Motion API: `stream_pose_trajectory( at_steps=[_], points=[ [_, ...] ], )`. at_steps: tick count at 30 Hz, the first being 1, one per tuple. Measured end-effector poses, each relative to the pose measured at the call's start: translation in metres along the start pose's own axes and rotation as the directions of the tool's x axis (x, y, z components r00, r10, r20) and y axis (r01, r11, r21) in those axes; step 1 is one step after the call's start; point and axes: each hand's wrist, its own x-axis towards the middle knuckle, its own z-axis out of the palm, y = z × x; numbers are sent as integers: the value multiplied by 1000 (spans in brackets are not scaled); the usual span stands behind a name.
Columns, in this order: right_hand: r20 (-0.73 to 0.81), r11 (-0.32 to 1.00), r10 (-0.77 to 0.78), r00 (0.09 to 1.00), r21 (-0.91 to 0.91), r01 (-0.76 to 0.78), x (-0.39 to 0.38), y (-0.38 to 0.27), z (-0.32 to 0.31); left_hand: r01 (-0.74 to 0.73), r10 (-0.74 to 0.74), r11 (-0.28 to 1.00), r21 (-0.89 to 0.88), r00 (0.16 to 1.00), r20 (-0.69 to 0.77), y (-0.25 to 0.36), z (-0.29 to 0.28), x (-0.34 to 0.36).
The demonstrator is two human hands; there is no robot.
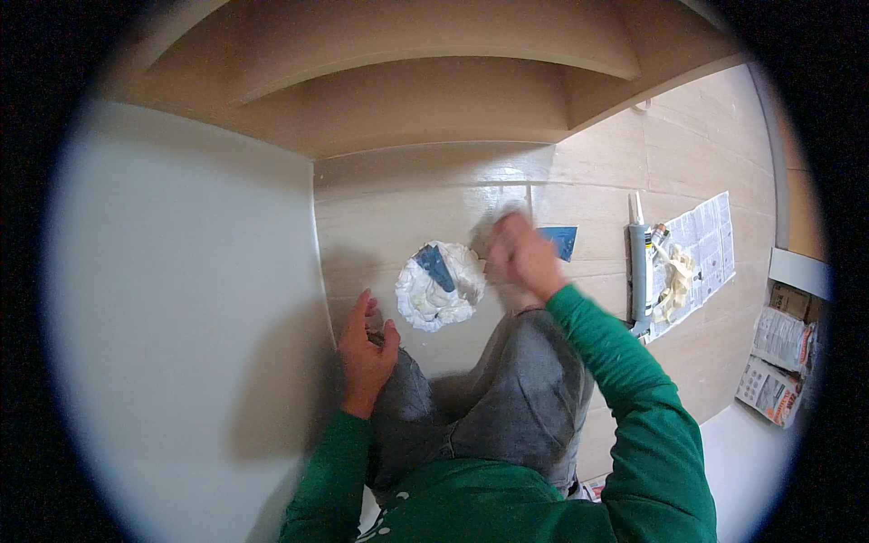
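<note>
My left hand (369, 348) hovers by my left knee, close to the left wall, fingers apart and holding nothing. My right hand (523, 253), blurred, is curled over the tiled floor (588, 163) on something pale I cannot make out. Between my hands lies a round heap of white, crumpled material (421, 303) with a small blue flat tool (436, 267) on it. A blue square blade or sheet (563, 237) lies just right of my right hand, partly behind it.
A wooden shelf unit (434, 80) stands ahead, a white wall (190, 271) at my left. At the right, a newspaper (711, 231) bears a grey cartridge with nozzle (640, 271) and cream gloves or rag (674, 285). Printed bags (769, 380) lie at far right.
</note>
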Motion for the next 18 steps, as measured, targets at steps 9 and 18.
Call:
stream_pose_trajectory(
  at_steps=[9,18],
  points=[
    [-112,957,192,975,-200,-211,70,101,-31,31,-33,999,24,997,64,1,4,4],
    [34,958,38,999,-286,-27,71,105,-56,5,-18,995,101,992,127,11,9,10]
  ],
)
